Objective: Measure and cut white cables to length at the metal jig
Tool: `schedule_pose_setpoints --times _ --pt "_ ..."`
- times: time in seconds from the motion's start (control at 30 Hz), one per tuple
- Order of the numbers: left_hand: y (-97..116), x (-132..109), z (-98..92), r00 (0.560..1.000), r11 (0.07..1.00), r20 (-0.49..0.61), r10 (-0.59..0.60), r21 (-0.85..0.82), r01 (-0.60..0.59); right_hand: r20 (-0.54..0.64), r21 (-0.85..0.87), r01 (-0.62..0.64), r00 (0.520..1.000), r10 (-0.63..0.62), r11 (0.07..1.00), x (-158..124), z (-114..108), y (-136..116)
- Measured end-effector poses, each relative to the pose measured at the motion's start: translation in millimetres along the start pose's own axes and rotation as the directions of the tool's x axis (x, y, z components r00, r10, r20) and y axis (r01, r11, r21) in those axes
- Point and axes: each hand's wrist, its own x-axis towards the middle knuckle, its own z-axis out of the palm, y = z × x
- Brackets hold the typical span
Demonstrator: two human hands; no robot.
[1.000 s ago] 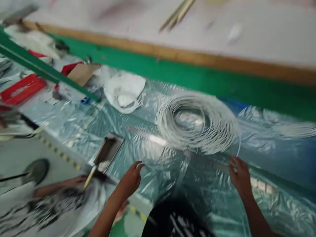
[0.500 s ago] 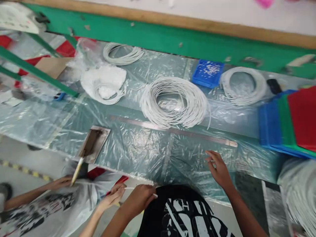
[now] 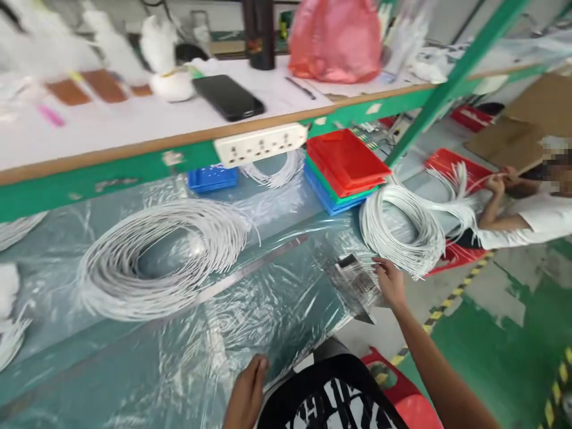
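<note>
A large white wire coil (image 3: 156, 262) is lying on the plastic-covered table (image 3: 277, 310) at your left. Your left hand (image 3: 245, 394) is resting loosely open on the sheet's near edge, holding nothing. Your right hand (image 3: 391, 285) is touching the near rim of a smaller wire bundle (image 3: 402, 232) at the table's right end; whether its fingers are gripping strands cannot be told. A co-worker's hand (image 3: 496, 183) is at the bundle's far ends.
</note>
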Motion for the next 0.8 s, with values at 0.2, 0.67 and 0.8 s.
schedule_pose_setpoints --times 0.2,0.67,0.8 --pt "71 111 117.5 0.96 0.99 0.26 0.102 0.063 -0.122 0.171 -0.169 0.089 0.983 -0.06 0.982 30 19 19" --pt "106 174 240.4 1.0 1.0 0.029 0.005 -0.023 -0.004 0.291 -0.417 0.137 0.957 -0.011 0.899 36 25 10" --pt "104 181 242.3 1.0 0.99 0.01 -0.016 -0.138 0.017 0.271 -0.422 0.158 0.962 -0.043 0.893 37 30 7"
